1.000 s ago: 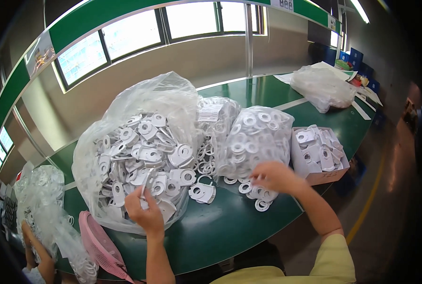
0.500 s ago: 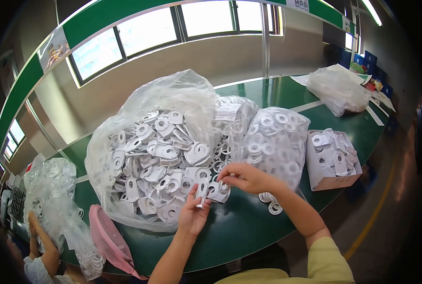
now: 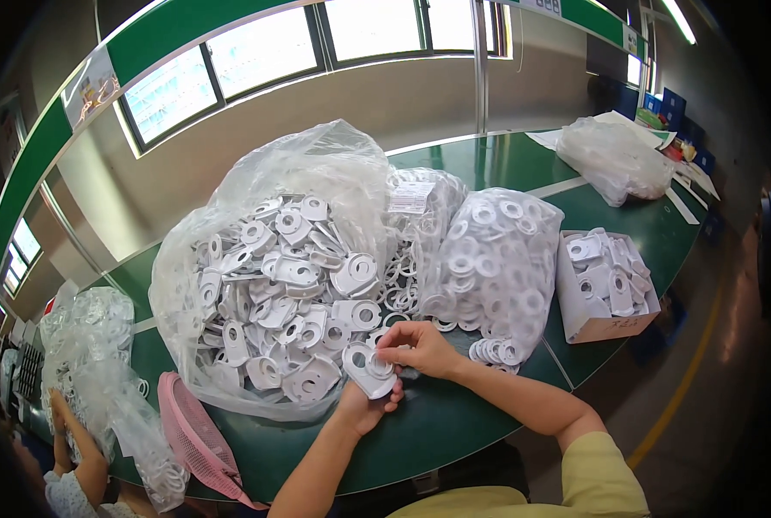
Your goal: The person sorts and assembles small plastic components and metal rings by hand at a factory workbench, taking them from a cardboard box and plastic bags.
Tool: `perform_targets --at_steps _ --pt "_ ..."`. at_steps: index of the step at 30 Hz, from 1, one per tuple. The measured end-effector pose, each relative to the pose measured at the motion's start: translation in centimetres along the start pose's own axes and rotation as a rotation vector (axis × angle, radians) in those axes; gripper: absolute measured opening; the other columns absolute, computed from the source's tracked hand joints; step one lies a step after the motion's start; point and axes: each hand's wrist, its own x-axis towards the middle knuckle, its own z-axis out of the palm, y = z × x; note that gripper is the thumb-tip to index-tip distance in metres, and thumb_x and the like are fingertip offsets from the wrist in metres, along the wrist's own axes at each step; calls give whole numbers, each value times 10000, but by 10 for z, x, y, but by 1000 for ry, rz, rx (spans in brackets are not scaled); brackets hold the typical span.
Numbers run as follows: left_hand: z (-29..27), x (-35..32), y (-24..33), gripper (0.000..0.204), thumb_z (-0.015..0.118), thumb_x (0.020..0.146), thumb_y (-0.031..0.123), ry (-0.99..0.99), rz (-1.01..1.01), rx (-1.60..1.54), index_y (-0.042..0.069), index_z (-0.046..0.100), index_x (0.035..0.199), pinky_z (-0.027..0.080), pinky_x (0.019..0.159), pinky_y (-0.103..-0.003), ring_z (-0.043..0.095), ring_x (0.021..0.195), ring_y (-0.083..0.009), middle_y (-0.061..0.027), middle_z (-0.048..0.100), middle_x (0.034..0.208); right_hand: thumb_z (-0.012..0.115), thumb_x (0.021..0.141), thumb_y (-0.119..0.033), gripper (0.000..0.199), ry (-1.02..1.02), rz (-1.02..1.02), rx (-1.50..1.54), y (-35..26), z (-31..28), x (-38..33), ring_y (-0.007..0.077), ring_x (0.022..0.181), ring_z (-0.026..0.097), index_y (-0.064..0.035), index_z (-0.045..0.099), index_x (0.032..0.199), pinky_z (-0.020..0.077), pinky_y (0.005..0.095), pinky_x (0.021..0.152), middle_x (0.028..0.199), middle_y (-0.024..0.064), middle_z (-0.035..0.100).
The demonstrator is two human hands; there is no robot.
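Pinching a white ring, the fingers of the right hand hold it over the plate; the left hand supports that plate from below, fingertips curled round its right edge. Progress: one ring and one plate brought together; whether the ring is seated cannot be told. Plate: smooth, flat, rounded at one end, plastic by its look.

Just left of the fingers: open bag, thin, crinkled, translucent, with a large heap of loose plates yet to be handled, by my judgement. Right of the fingers: loose rings on the green desk, beside a frosted sack well filled with more. Farther right: carton of similar white parts; ring fit there not discernible.
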Motion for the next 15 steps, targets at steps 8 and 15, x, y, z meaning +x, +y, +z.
perform_targets --at_steps 8,15 --pt "-19 4 -6 372 401 907 393 -315 -300 -8 41 521 895 349 349 -204 462 475 -159 -96 495 617 715 772 -174 285 70 8 -123 -21 24 -7 42 627 525 0 607 970 440 192 561 737 17 608" --pt "33 -9 17 476 317 937 435 97 141 119 41 473 1154 438 424 -226 636 712 -227 -133 606 935 683 797 -194 301 167 -44 -370 -21 4 -5 71 656 561 -10 625 1028 457 219 583 792 53 634"
